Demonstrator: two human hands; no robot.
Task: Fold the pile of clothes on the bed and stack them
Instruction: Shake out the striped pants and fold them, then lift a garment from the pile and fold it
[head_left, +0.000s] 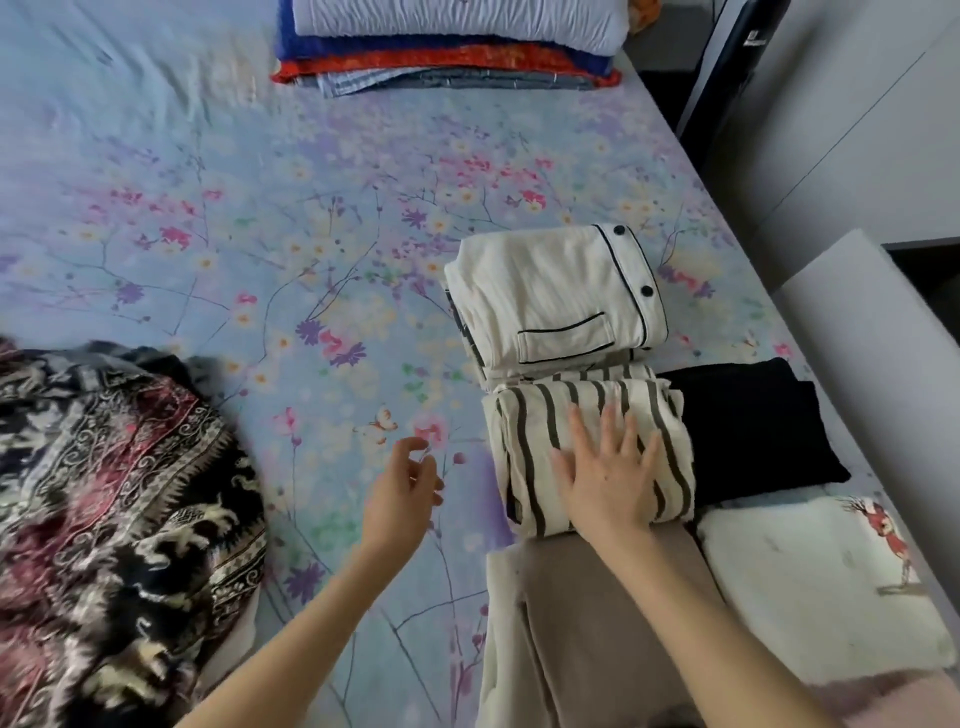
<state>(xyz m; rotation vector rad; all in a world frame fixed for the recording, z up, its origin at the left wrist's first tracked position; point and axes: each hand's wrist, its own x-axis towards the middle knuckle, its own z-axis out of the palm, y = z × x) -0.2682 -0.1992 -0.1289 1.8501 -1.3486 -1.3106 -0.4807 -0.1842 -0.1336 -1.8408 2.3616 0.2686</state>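
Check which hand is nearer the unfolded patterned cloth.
Left. The left hand hovers over the sheet right of the patterned cloth; the right hand lies flat on the striped garment, farther right.

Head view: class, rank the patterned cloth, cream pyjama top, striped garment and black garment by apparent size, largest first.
1. patterned cloth, though nearest the camera and cut off by the frame.
2. cream pyjama top and striped garment: alike, not ranked.
3. black garment.
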